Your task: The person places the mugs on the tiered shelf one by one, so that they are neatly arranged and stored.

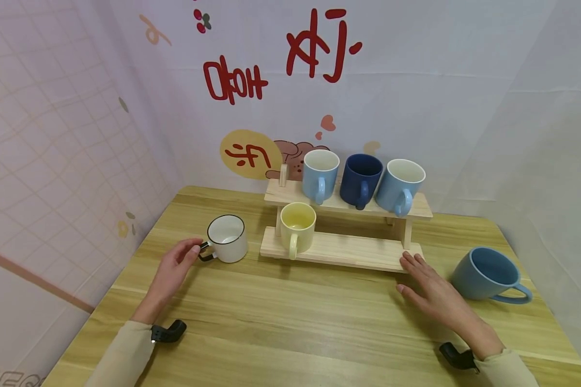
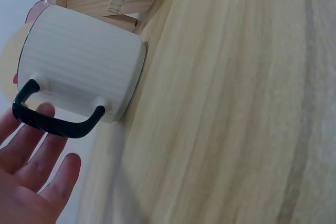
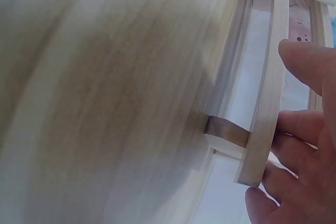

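My left hand (image 1: 172, 269) is at the black handle of a white enamel mug (image 1: 231, 249), which stands upright on the table left of a small wooden shelf (image 1: 353, 250). In the left wrist view, loosely extended fingers (image 2: 50, 156) reach to and behind the mug's handle (image 2: 58, 125), not wrapped round it. My right hand (image 1: 436, 295) has its fingers spread at the right end of the shelf's lower board. The right wrist view shows the fingertips and thumb (image 3: 304, 61) along that board (image 3: 268, 93). A yellow mug (image 1: 297, 228) stands on the lower board's left end.
The upper board holds a light blue mug (image 1: 319, 180), a navy mug (image 1: 358, 180) and another light blue mug (image 1: 397, 185). A wide blue-grey mug (image 1: 484, 277) stands on the table (image 1: 290, 333) beyond my right hand. Printed cloth walls (image 1: 416, 97) enclose the table.
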`<action>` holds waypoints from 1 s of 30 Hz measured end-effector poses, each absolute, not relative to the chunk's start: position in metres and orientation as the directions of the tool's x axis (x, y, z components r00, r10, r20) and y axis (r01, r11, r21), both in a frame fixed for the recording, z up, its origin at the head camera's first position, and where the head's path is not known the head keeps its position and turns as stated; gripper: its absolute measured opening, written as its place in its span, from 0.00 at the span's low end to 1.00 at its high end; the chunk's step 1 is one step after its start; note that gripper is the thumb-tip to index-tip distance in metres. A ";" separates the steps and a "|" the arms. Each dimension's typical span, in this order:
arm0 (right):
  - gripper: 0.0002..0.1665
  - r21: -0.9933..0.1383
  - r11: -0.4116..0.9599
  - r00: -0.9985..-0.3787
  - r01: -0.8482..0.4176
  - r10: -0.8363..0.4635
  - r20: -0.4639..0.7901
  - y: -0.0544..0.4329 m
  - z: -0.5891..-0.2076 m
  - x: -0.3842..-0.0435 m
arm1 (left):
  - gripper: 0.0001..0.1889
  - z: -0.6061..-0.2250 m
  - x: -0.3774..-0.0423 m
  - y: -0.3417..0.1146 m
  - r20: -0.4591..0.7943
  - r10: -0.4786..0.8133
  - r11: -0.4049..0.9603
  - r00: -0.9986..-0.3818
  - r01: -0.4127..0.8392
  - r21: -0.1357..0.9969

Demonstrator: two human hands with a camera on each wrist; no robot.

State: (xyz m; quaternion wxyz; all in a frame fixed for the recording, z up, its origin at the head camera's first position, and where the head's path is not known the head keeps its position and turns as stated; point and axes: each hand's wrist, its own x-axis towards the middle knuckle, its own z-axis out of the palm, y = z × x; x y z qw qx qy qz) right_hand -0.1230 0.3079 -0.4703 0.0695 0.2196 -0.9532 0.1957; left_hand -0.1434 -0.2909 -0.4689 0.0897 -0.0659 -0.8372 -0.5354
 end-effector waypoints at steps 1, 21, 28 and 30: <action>0.41 -0.343 0.826 -0.893 -0.447 -0.392 0.219 0.308 -0.470 -0.123 | 0.22 -0.470 -0.144 -0.291 0.213 0.021 0.404 -0.977 0.203 0.892; 0.40 -0.341 0.824 -0.890 -0.453 -0.395 0.229 0.309 -0.472 -0.124 | 0.23 -0.469 -0.162 -0.287 0.066 0.093 0.347 -0.994 0.094 0.933; 0.40 -0.335 0.823 -0.886 -0.460 -0.398 0.237 0.309 -0.472 -0.123 | 0.23 -0.462 -0.168 -0.292 -0.030 0.260 0.272 -0.965 0.043 0.961; 0.40 -0.328 0.823 -0.883 -0.463 -0.398 0.249 0.310 -0.473 -0.123 | 0.24 -0.460 -0.169 -0.291 -0.049 0.290 0.263 -0.956 0.030 0.964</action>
